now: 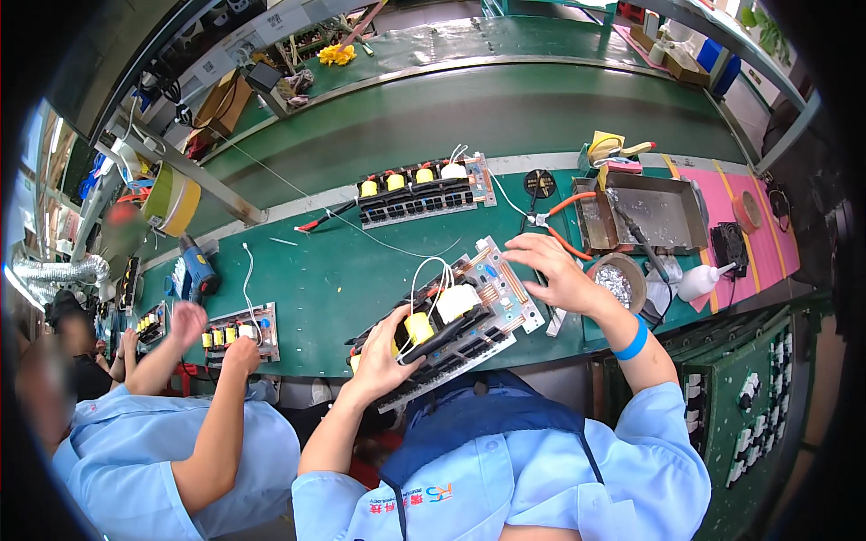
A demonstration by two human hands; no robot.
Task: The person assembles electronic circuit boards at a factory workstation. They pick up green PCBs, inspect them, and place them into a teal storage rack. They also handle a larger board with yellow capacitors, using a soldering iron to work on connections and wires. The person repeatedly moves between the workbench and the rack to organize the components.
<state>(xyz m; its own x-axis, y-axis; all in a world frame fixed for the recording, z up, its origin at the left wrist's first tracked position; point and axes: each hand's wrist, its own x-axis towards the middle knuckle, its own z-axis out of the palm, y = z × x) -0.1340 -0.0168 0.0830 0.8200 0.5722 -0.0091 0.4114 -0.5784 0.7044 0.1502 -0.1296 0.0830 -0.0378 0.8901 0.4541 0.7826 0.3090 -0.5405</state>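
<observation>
While the long green bench (298, 279) runs across the whole pic, the person's circuit board (456, 316) sits at its near edge, tilted, w/ one corner hanging off toward the body. It's a flat, hard board w/ black blocks, round yellow coils, a white square part and thin white wires looping up.

The left hand (379, 356) grips the board's near-left end, fingers wrapped over the black parts. The right hand (555, 275) rests on the far-right end, fingers spread and loose, touching the copper-colored strips, not pinching anything. A blue band is on that wrist.

Looks like the step in hand is turning or checking the board. I'd guess the next move needs a steady left grip so the board doesn't tip off the edge.

A shiny gray metal tray (654, 212) sits to the right, then a second board (424, 191) farther back. Smaller: a round dish of silver bits (616, 281), orange-handled pliers (564, 221), a white squeeze bottle (708, 279).

At left, another worker's hands (212, 338) are at a small board (239, 332).
</observation>
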